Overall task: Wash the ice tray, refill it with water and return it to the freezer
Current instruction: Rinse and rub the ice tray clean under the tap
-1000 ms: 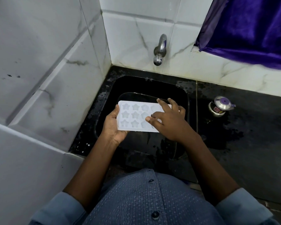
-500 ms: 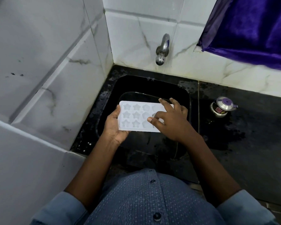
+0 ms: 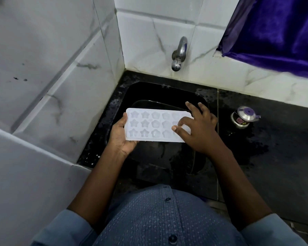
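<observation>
Holding the white ice tray [image 3: 149,125] flat over the black sink [image 3: 201,102], the person stands close to the front edge. The left hand [image 3: 121,137] grips the tray's left end, thumb on the top rim and fingers under it. The right hand [image 3: 197,128] is spread wide. Its thumb and bent first finger rest on top of the tray's right end, and the other fingers reach past the far edge over the sink. The star and flower cups face up.

The tiled wall [image 3: 43,68] is near on the left, so there is little room that way. The tap [image 3: 179,54] sticks out of the back wall, well above the tray, with open space between them. To the right, the wet dark counter [image 3: 274,166] has room, with a small steel pot [image 3: 244,118] near the sink and a purple cloth [image 3: 277,32] hanging above.

A second ago the right hand lay further left and hid more cups. Now it has slid to the right end, and the tray's far right corner shows. The left hand's grip looks the same.
</observation>
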Action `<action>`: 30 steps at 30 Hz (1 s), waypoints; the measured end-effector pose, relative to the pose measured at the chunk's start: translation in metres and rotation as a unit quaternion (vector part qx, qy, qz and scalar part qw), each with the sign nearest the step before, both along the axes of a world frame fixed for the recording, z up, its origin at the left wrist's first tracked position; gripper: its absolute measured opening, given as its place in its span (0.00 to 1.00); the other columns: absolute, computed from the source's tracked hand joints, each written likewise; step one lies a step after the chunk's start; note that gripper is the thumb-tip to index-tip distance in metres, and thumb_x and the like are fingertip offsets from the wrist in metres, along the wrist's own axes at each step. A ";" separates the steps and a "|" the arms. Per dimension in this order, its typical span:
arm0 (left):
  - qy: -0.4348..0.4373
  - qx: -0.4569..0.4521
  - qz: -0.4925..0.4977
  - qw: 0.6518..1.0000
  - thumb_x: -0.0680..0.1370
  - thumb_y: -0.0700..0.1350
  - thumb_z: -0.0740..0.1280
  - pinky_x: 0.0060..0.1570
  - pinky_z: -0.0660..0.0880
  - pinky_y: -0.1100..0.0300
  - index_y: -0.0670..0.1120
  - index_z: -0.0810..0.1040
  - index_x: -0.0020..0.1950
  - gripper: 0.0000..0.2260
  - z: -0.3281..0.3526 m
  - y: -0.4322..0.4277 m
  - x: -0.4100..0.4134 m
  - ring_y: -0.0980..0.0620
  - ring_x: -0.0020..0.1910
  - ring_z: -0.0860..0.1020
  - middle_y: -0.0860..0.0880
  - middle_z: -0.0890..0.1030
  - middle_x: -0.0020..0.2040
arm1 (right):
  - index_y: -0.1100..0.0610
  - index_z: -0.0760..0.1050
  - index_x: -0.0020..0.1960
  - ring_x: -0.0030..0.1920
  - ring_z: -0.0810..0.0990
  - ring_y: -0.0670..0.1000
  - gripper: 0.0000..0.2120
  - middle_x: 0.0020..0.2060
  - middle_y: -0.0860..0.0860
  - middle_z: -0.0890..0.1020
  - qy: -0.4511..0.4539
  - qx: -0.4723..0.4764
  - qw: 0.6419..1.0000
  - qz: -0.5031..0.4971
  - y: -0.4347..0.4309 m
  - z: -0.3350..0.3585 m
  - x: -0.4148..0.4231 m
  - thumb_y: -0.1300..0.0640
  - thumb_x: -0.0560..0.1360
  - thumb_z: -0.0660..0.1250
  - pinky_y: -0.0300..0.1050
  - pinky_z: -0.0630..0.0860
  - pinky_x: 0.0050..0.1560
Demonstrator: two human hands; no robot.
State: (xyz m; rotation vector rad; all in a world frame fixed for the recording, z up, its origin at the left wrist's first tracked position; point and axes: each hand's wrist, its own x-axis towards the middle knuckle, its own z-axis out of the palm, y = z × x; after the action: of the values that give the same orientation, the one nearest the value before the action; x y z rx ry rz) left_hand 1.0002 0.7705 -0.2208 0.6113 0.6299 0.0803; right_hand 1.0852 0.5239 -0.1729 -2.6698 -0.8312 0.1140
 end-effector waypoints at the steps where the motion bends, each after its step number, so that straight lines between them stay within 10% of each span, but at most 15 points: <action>1: 0.001 0.000 0.000 1.000 0.87 0.56 0.59 0.56 0.80 0.39 0.40 0.81 0.66 0.22 0.001 0.000 -0.001 0.38 0.56 0.87 0.38 0.85 0.62 | 0.42 0.81 0.54 0.83 0.44 0.56 0.19 0.84 0.48 0.56 0.004 -0.010 1.000 -0.001 -0.001 -0.001 -0.001 0.31 0.80 0.59 0.63 0.45 0.75; 8: -0.004 0.005 -0.018 1.000 0.87 0.57 0.59 0.56 0.80 0.40 0.41 0.80 0.67 0.22 0.003 -0.005 -0.002 0.38 0.56 0.86 0.38 0.85 0.63 | 0.38 0.79 0.65 0.82 0.39 0.55 0.24 0.85 0.47 0.49 0.051 -0.047 0.998 -0.002 0.002 0.002 -0.006 0.28 0.80 0.55 0.62 0.40 0.76; 30: 0.004 0.017 -0.023 1.000 0.87 0.57 0.59 0.57 0.81 0.39 0.41 0.80 0.69 0.23 0.001 -0.010 -0.005 0.37 0.60 0.85 0.38 0.84 0.64 | 0.40 0.82 0.58 0.82 0.40 0.55 0.26 0.85 0.48 0.51 0.076 -0.055 0.996 -0.010 0.000 0.002 -0.009 0.27 0.79 0.53 0.63 0.40 0.76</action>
State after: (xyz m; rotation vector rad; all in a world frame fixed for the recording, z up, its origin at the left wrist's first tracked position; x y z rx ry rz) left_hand 0.9955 0.7604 -0.2194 0.6586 0.6224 0.0467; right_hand 1.0758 0.5237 -0.1707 -2.7296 -0.7703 0.3628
